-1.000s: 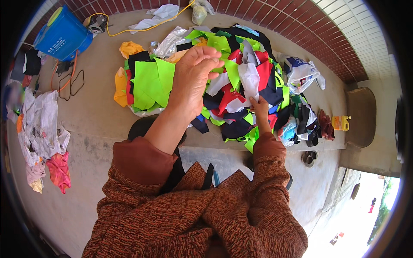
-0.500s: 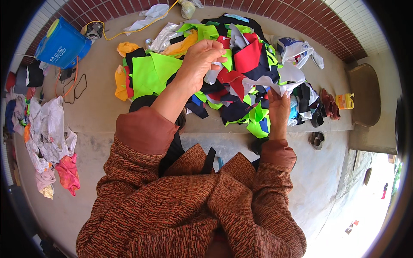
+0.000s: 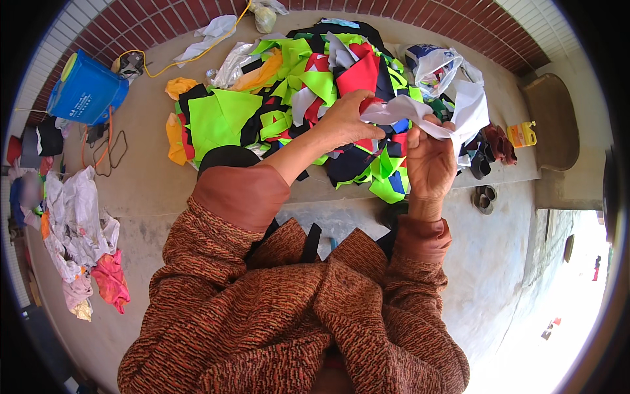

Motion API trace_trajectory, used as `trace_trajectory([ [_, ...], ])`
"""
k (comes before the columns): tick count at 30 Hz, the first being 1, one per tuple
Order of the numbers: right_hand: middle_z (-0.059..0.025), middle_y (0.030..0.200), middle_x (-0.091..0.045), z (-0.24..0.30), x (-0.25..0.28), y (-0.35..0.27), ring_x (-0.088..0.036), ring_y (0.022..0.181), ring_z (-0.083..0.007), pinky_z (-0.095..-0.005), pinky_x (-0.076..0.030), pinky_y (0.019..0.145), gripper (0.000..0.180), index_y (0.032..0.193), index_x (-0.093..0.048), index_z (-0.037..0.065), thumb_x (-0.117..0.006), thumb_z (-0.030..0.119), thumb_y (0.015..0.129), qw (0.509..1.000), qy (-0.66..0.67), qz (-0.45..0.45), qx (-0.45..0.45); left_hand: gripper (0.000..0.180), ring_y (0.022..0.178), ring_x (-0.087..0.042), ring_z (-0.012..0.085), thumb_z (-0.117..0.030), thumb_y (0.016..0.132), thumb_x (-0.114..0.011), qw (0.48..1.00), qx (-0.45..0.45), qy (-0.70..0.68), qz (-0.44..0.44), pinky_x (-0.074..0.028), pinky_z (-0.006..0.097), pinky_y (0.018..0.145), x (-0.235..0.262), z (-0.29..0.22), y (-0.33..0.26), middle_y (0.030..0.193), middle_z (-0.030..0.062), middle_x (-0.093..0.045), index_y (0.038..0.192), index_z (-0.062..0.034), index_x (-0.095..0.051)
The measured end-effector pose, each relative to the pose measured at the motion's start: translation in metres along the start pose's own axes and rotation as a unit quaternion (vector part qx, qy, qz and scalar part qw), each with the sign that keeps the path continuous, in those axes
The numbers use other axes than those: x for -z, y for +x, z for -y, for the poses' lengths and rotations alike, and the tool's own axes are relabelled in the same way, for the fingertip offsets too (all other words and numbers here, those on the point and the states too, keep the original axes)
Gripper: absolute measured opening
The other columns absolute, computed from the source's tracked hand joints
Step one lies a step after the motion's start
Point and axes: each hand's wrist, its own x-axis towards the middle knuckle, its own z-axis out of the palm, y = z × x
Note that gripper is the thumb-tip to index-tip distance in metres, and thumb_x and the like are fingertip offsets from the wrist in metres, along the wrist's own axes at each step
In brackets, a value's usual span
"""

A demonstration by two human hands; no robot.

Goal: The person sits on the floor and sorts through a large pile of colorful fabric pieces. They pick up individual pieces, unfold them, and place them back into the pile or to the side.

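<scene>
A white fabric scrap (image 3: pixel 467 108) hangs from my right hand (image 3: pixel 431 161), pinched between its thumb and fingers. From there a narrow white strip runs left towards my left hand (image 3: pixel 344 121). That hand is curved around the strip's end, with thumb and fingers apart. A bit of red cloth shows beside its fingertips. Below and beyond both hands spreads a heap of cloth offcuts in lime green, red, black, white and blue. A large lime-green piece (image 3: pixel 223 121) lies at its left, and a red piece (image 3: pixel 359 75) sits near the top.
White plastic bag (image 3: pixel 430 65) at the heap's far right; yellow jug (image 3: pixel 522 134) and dark shoes (image 3: pixel 483 199) further right. A blue container (image 3: pixel 87 88) and orange cord stand far left. Crumpled pale cloths (image 3: pixel 75 210) lie on the left. A tiled wall (image 3: pixel 420 16) closes the back.
My left hand has come down and right, from above the heap to the white strip's end. My right hand has lifted the white scrap slightly and turned palm upward.
</scene>
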Motion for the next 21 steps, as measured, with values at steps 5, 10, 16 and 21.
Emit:
trace_trajectory([
  [5, -0.0144, 0.104, -0.053, 0.011, -0.011, 0.0, -0.055, 0.097, -0.0301, -0.0429, -0.049, 0.085, 0.016, 0.095, -0.046, 0.007, -0.056, 0.017, 0.087, 0.994, 0.082, 0.077, 0.004, 0.049, 0.074, -0.06, 0.0189, -0.018, 0.063, -0.077, 0.988, -0.073, 0.13, -0.033, -0.046, 0.03, 0.066, -0.004, 0.015, 0.01, 0.086, 0.0086, -0.062, 0.106, -0.0053, -0.058],
  [10, -0.0171, 0.115, -0.053, 0.021, 0.022, 0.005, -0.053, 0.106, -0.0318, -0.0413, -0.046, 0.089, 0.029, 0.113, -0.049, 0.004, -0.044, 0.025, 0.094, 0.996, 0.083, -0.001, 0.02, 0.027, 0.062, -0.058, 0.0147, -0.023, 0.074, -0.07, 0.997, -0.002, 0.003, 0.081, -0.043, 0.028, 0.06, 0.01, -0.013, -0.001, 0.068, 0.008, -0.063, 0.09, -0.0017, -0.064],
  [16, -0.016, 0.118, -0.051, 0.005, 0.051, 0.009, -0.05, 0.111, -0.032, -0.0454, -0.04, 0.096, 0.034, 0.116, -0.044, 0.001, -0.044, 0.028, 0.094, 0.973, -0.064, -0.174, -0.135, 0.034, 0.072, -0.06, 0.0099, -0.036, 0.087, -0.057, 0.977, 0.057, -0.193, 0.065, -0.046, 0.025, 0.066, 0.04, -0.027, -0.004, 0.081, 0.0052, -0.066, 0.098, -0.0043, -0.062],
  [21, -0.0078, 0.108, -0.055, -0.034, 0.053, -0.003, -0.051, 0.1, -0.0185, -0.034, -0.037, 0.093, 0.057, 0.116, -0.048, 0.0, -0.067, 0.038, 0.078, 0.883, -0.397, -0.086, -0.235, 0.039, 0.083, -0.062, 0.016, -0.039, 0.089, -0.053, 0.952, 0.031, -0.304, 0.023, -0.047, 0.031, 0.076, 0.05, -0.032, -0.003, 0.092, 0.0087, -0.065, 0.099, -0.0027, -0.061],
])
